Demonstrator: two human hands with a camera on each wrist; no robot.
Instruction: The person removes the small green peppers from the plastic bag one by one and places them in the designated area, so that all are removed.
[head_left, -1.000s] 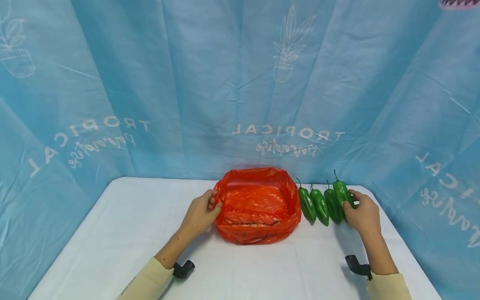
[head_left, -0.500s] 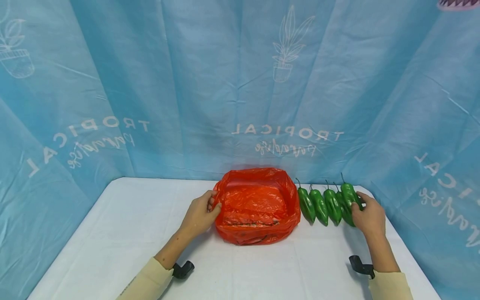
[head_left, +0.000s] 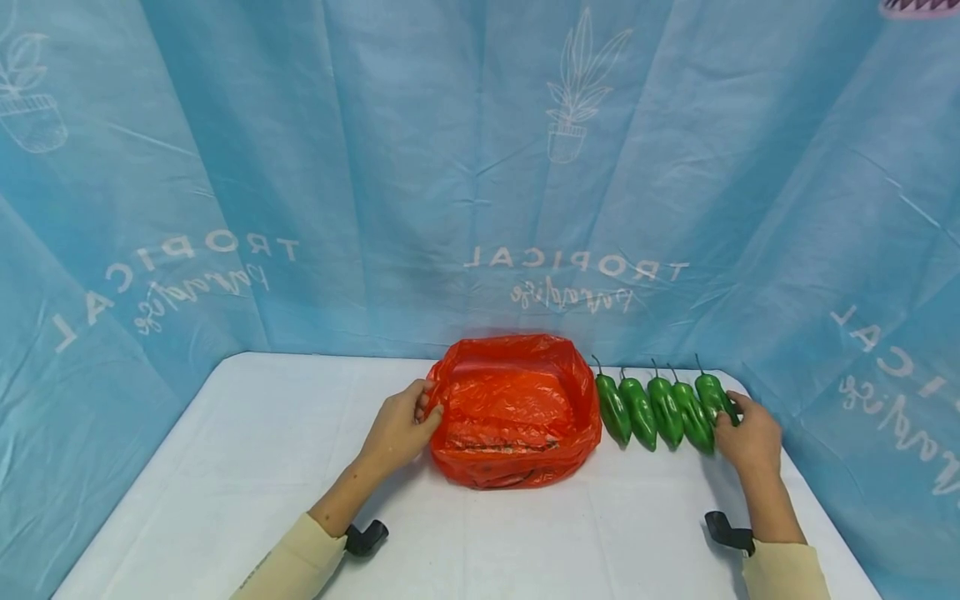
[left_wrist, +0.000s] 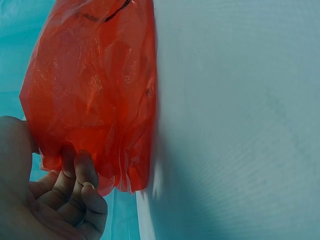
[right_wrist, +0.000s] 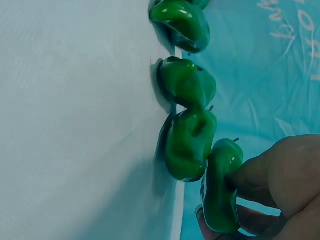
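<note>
A red plastic bag [head_left: 510,408] stands on the table with its mouth spread wide. My left hand [head_left: 401,425] grips the bag's left rim between thumb and fingers; in the left wrist view the fingertips press into the red film [left_wrist: 95,90]. Several green peppers [head_left: 637,412] lie in a row to the right of the bag, stems toward the back. At the row's right end, my right hand [head_left: 750,429] holds the last green pepper [right_wrist: 222,185] between thumb and fingers, beside its neighbour [right_wrist: 189,145].
The white-covered table [head_left: 525,542] ends at a blue curtain [head_left: 405,208] behind and on both sides. Black wrist mounts [head_left: 366,539] sit by the sleeves, low over the cloth.
My right hand has moved right and slightly nearer with its pepper, now at the row's right end. The pepper beside it has come into full view. The left hand and bag stay put.
</note>
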